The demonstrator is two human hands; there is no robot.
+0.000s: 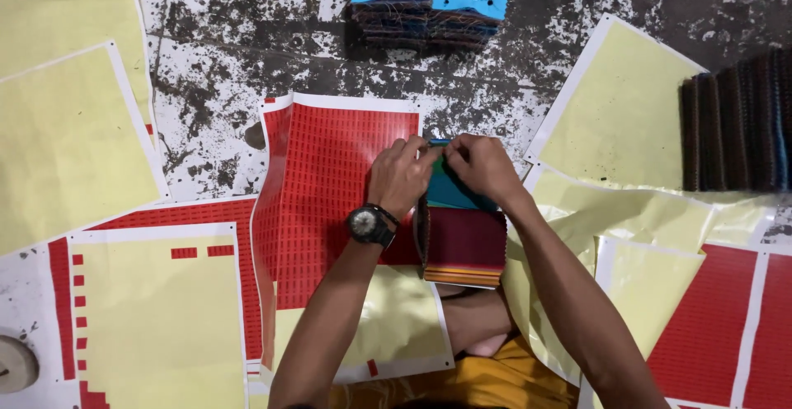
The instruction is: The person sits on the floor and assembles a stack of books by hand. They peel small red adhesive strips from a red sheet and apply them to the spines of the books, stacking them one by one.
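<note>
Fabric swatch stack [464,244] sits on the lap, just in front of the body, maroon face up w/ teal swatch [450,188] at its far end. L hand [402,175] + R hand [481,166] both pinched on the teal swatch's far edge, fingertips nearly touching. Red sticker sheet [330,170] under L hand. Tip: keep swatch flat & square to the stack, press the label on evenly. Further out: blue-topped swatch pile [429,1].
</note>
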